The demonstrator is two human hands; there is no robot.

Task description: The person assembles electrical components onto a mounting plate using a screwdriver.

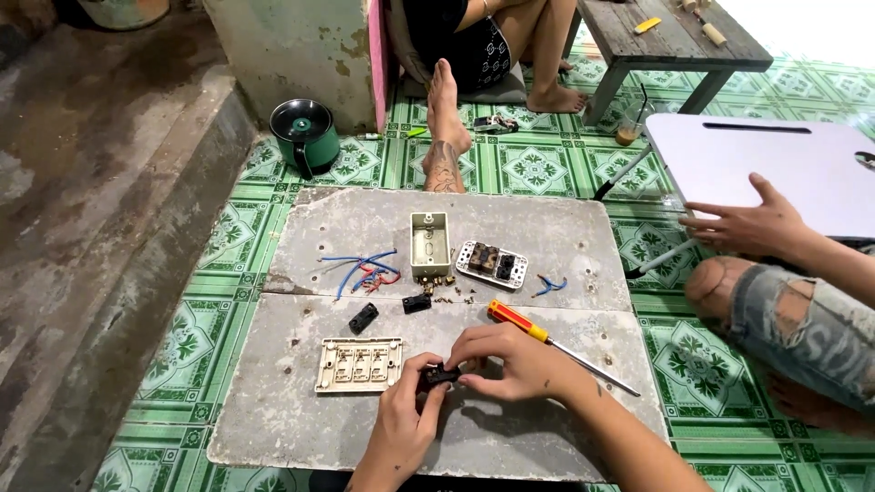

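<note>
Soft even daylight, sharp focus (glare blown out top right).

both hands [456,378] pinching black switch module [440,374], grey board [273,410]

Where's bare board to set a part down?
Free: far strip behind the cream box; left near corner below the cream faceplate. Crowded: middle, with blue and red wires, screws, black modules, screwdriver, and both hands.
</note>
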